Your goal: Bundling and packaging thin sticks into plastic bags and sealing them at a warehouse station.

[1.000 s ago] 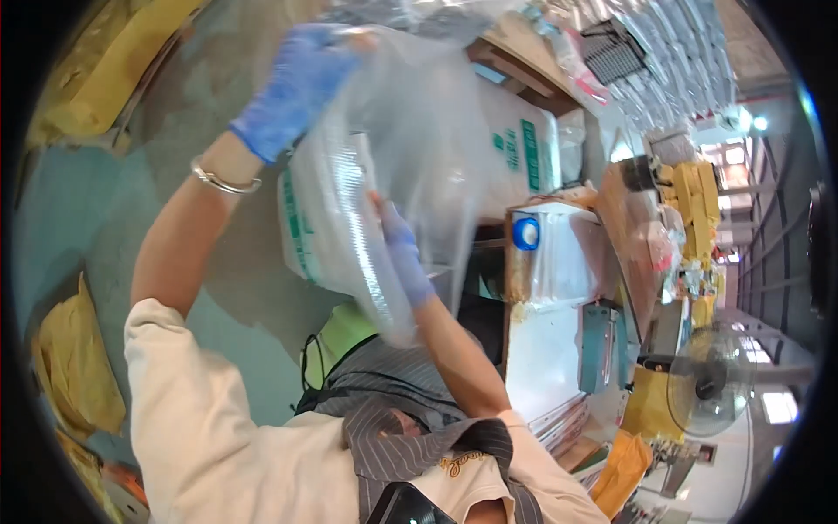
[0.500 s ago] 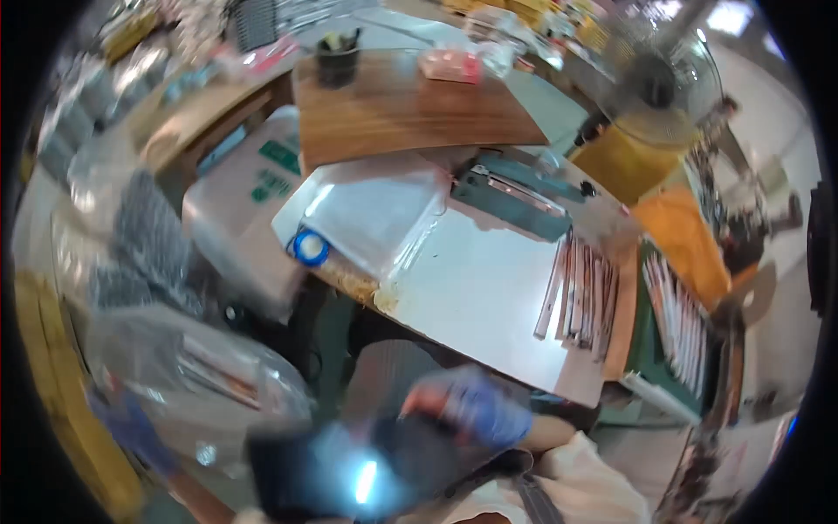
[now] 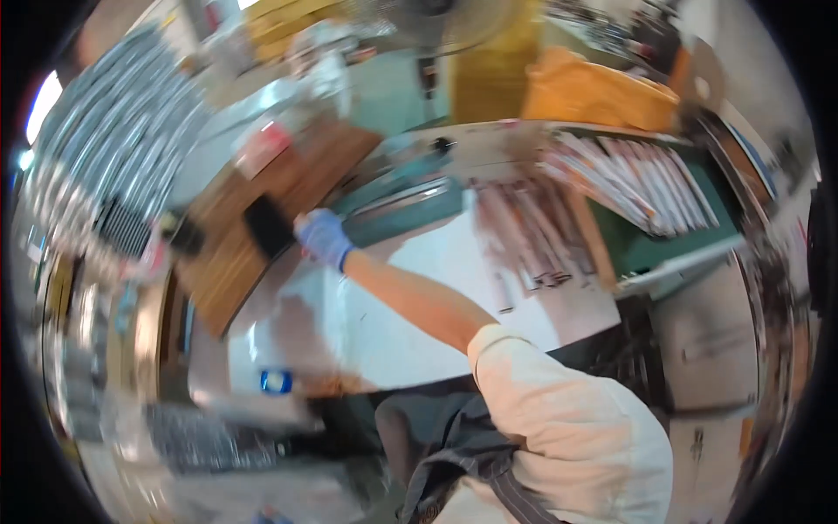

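Note:
My right hand (image 3: 323,237), in a blue glove with bare fingertips, reaches over the far left of the white-topped table (image 3: 410,306). Its fingers are closed at the near edge of a black phone (image 3: 268,225), which is at the wooden board (image 3: 301,188); blur hides whether it rests there. At the lower edge, a small blue and skin-coloured patch appears to be my left hand (image 3: 272,515), mostly cut off, fingers unreadable.
Long thin wrapped packs (image 3: 528,231) lie on the table's right; more fill a green tray (image 3: 672,244) beyond. A blue tape roll (image 3: 276,382) sits by the near edge. A pink packet (image 3: 262,148) is on the board. A fan (image 3: 432,17) stands behind.
My right hand has gone from close to my body out to the wooden board with the black phone. My left hand has dropped almost out of view. The view has turned right.

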`<state>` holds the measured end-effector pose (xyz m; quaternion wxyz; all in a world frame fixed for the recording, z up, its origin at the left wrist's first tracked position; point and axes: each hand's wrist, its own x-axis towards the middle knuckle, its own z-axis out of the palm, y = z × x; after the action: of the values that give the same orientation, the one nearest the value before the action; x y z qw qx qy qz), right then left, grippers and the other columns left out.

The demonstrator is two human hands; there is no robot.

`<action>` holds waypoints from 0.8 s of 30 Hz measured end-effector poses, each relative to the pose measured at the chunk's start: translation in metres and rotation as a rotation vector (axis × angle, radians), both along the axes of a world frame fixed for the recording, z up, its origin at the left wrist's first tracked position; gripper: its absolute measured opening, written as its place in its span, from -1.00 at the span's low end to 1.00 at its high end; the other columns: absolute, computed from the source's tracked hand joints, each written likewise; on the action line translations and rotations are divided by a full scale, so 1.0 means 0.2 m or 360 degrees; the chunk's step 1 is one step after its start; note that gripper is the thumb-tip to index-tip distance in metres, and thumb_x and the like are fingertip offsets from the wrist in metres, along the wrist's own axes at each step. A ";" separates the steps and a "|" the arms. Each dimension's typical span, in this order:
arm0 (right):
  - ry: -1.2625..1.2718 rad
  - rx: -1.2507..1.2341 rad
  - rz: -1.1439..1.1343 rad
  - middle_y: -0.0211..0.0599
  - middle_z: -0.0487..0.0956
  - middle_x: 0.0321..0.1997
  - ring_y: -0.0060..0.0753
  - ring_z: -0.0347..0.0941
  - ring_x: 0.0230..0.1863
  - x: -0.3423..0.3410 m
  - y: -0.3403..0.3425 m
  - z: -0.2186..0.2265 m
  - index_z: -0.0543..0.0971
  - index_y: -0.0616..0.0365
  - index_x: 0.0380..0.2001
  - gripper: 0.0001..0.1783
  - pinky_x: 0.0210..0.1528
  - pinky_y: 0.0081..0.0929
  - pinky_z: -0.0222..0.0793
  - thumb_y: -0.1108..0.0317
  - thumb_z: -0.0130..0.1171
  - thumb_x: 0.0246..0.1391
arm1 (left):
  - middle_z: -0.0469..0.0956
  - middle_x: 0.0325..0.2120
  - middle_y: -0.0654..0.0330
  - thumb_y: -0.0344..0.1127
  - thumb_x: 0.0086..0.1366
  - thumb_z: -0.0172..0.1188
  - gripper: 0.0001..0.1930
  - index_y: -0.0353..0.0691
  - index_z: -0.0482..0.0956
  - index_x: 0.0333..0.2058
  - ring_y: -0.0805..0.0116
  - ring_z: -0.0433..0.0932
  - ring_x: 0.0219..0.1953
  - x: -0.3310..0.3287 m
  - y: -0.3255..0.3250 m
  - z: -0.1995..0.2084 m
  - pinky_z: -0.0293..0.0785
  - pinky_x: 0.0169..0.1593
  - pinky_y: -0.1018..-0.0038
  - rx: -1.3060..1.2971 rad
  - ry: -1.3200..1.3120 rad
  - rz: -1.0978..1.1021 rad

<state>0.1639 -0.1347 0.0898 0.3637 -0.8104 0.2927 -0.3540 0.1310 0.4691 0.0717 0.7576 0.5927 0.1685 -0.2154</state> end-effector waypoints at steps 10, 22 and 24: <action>0.1669 -0.1038 -0.1641 -0.13 0.50 -0.36 -0.17 0.43 -0.25 -2.91 -1.12 0.57 0.52 -0.01 -0.34 -0.70 -0.25 -0.32 0.33 0.11 0.08 -0.16 | 0.41 -0.12 0.05 -0.34 0.08 0.15 -0.56 -0.36 0.34 -0.05 0.15 0.38 -0.10 -0.49 -1.60 0.16 0.26 0.03 0.28 0.0326 -0.1578 -0.1135; 0.1217 -0.0334 -0.1694 -0.04 0.48 -0.21 -0.07 0.38 -0.12 -3.22 -1.09 0.38 0.53 0.03 -0.26 -0.64 -0.07 -0.22 0.27 0.06 -0.07 0.00 | 0.14 0.11 -0.11 0.08 0.21 -0.15 -0.31 -0.26 0.00 0.18 -0.06 0.13 0.12 -1.13 -3.05 -0.18 0.05 0.16 0.26 0.0603 -0.2197 -0.1782; 0.1457 -0.0383 -0.1689 -0.10 0.43 -0.09 -0.06 0.34 -0.05 -2.89 -1.04 0.34 0.45 -0.01 -0.12 -0.60 -0.01 -0.18 0.24 0.08 -0.05 -0.01 | 0.17 0.09 -0.13 0.08 0.21 -0.16 -0.32 -0.27 0.02 0.17 -0.08 0.16 0.11 -1.08 -3.14 -0.21 0.07 0.15 0.26 0.0529 -0.2194 -0.1663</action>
<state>-0.4138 -0.3418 0.1581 -0.1093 -0.6603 0.7302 -0.1373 -0.0856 -0.1580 0.0291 0.3991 0.6947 -0.5897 -0.1014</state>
